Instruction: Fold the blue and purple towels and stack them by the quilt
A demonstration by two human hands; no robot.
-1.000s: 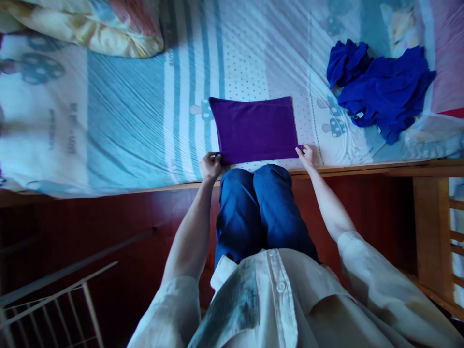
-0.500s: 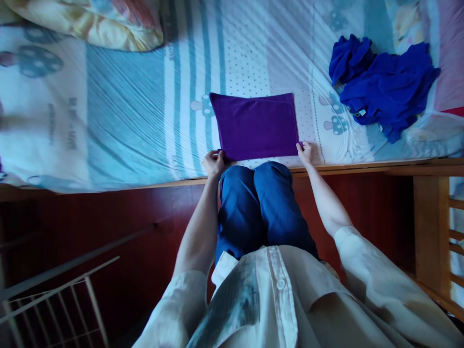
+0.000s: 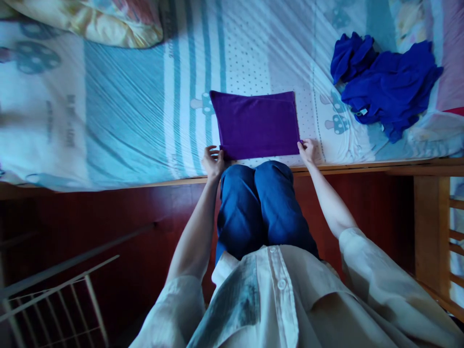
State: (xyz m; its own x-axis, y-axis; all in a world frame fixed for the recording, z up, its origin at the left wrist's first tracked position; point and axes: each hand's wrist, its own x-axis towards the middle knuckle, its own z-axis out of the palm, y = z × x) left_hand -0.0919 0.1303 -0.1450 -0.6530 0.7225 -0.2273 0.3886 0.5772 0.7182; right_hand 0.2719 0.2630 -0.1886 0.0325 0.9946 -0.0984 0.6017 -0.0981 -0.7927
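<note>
A folded purple cloth (image 3: pixel 259 125) lies flat on the bed near its front edge, its far left corner drawn out to a point. At the near left corner, my left hand (image 3: pixel 213 162) holds the cloth's edge between thumb and finger, the other fingers loosely curled apart. My right hand (image 3: pixel 307 151) pinches the near right corner, with a small bit of cloth showing at the fingertips. Further right on the bed sits a crumpled bright blue cloth (image 3: pixel 393 89) with a small white tag, touched by neither hand.
A patterned sheet (image 3: pixel 126 111) covers the bed. A bundled yellow quilt (image 3: pixel 119 26) lies at the far left. My knees (image 3: pixel 257 193) are against the wooden bed edge (image 3: pixel 344 167). A white wire rack (image 3: pixel 61 299) stands low at the left, a wooden post (image 3: pixel 431 232) at the right.
The fingers of my left hand have loosened and spread a little at the near left corner. My right hand and the folded purple cloth look nearly the same.
</note>
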